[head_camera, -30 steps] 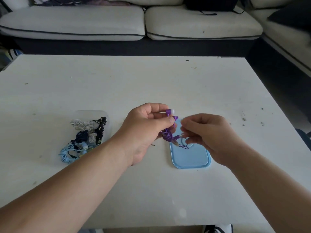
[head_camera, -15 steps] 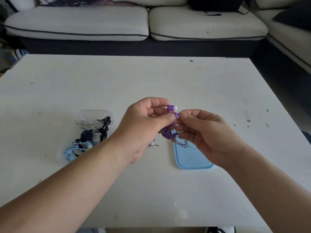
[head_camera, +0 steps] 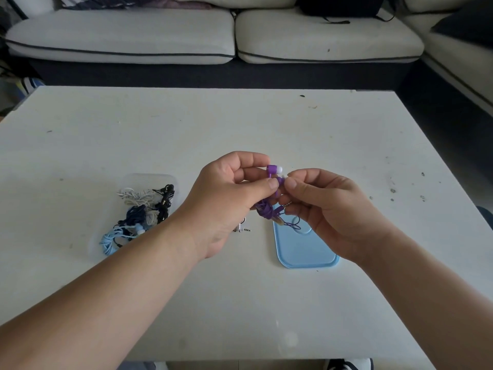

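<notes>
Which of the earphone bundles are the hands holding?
The purple earphones, held by the left hand and right hand; the white bundle, black bundle, dark blue bundle and light blue bundle lie in the clear box.

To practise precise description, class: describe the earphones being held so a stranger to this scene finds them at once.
On the white table before the sofa, look above the light-blue lid, where left hand and right hand meet. They pinch the purple earphones, coiled, white-tipped. Unlike the white, black, navy and pale-blue sets in the clear box, these are purple and held up.
</notes>
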Tool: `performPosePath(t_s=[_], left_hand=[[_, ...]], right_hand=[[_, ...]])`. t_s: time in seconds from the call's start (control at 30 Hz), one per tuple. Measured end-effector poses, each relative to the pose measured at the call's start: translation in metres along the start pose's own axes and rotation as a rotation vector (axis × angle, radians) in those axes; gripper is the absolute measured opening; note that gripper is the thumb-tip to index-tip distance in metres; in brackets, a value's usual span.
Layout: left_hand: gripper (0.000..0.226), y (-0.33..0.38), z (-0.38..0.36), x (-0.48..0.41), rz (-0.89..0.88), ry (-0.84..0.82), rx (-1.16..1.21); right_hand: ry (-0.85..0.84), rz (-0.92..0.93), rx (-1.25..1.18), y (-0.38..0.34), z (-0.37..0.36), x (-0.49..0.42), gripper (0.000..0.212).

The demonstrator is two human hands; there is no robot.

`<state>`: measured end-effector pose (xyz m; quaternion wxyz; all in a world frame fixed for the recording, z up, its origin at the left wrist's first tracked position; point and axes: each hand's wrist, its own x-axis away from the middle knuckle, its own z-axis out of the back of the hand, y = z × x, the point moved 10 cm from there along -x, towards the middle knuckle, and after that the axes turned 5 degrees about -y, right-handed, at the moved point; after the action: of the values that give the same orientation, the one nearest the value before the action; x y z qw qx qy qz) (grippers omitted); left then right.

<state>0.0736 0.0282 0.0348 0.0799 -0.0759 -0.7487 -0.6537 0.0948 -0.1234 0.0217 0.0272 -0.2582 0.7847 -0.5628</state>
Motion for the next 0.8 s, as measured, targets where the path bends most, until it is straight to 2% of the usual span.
performPosePath(t_s=[0.23,0.6,0.8], left_hand=[[0.033,0.000,-0.003,0.001,-0.005,-0.026,-0.016],[0.026,0.000,-0.004,0.000,-0.034,-0.002,-0.002],[0.024,0.000,0.000,0.001,-0.053,0.051,-0.020]], right_hand=[[-0.028,0.014,0.087,-0.005,0.001,0.000,0.006],[-0.025,0.076,0.209,-0.009,-0.001,0.000,0.014],[0.024,0.146,0.256,-0.011,0.000,0.000,0.011]])
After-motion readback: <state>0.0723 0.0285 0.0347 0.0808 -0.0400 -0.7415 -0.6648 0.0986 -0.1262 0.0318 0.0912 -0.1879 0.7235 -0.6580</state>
